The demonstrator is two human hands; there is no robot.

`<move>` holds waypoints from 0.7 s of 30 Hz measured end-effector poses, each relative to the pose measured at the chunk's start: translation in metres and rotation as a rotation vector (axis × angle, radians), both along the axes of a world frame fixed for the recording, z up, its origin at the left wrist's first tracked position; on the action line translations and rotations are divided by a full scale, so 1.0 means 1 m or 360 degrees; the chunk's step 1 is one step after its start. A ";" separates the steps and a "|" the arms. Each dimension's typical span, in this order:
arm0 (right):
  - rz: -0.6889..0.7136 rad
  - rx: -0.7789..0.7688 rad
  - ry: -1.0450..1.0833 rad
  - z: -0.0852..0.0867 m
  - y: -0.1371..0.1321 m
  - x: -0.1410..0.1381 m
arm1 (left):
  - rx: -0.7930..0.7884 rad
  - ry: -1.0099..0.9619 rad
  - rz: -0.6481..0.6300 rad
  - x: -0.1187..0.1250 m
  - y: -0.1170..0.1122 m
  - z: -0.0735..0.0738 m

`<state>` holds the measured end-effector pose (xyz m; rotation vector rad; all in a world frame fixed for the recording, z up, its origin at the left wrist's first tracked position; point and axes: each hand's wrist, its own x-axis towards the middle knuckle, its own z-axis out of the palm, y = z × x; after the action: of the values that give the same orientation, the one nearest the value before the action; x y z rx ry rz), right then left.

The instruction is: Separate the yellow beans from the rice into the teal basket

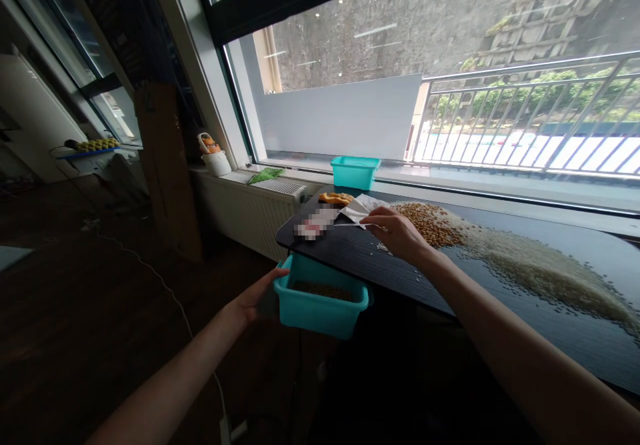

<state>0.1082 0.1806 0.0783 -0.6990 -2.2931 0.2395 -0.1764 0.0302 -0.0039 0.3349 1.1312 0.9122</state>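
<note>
My left hand (260, 295) grips the left end of a turquoise plastic bin (320, 311), held just below the table's front edge. Brown grains (325, 290) cover the bin's bottom. Over the table, my right hand (397, 231) is closed on a thin white strip (353, 224), seen nearly edge-on. Beyond its fingers lies crumpled white paper (367, 206); whether the fingers touch it I cannot tell. A few white grains (383, 247) are scattered below this hand. To its right are a heap of tan beans (433, 221) and a long pile of rice (535, 265).
On the black table (400, 281) also lie a yellowish-brown item (336, 198) and a pixelated pinkish-white item (316, 223). Another turquoise bin (356, 173) stands by the window. A radiator (255, 208) is at the left, and a white cable (173, 291) crosses the floor.
</note>
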 end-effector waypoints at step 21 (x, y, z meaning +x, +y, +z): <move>-0.0310 0.0424 -0.0714 0.045 -0.012 -0.017 | 0.0020 -0.0034 0.0051 0.010 -0.002 0.016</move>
<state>0.0915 0.1683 0.1229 -0.8966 -2.5824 -0.3429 -0.1664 0.0277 0.0124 0.3173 1.1144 0.9492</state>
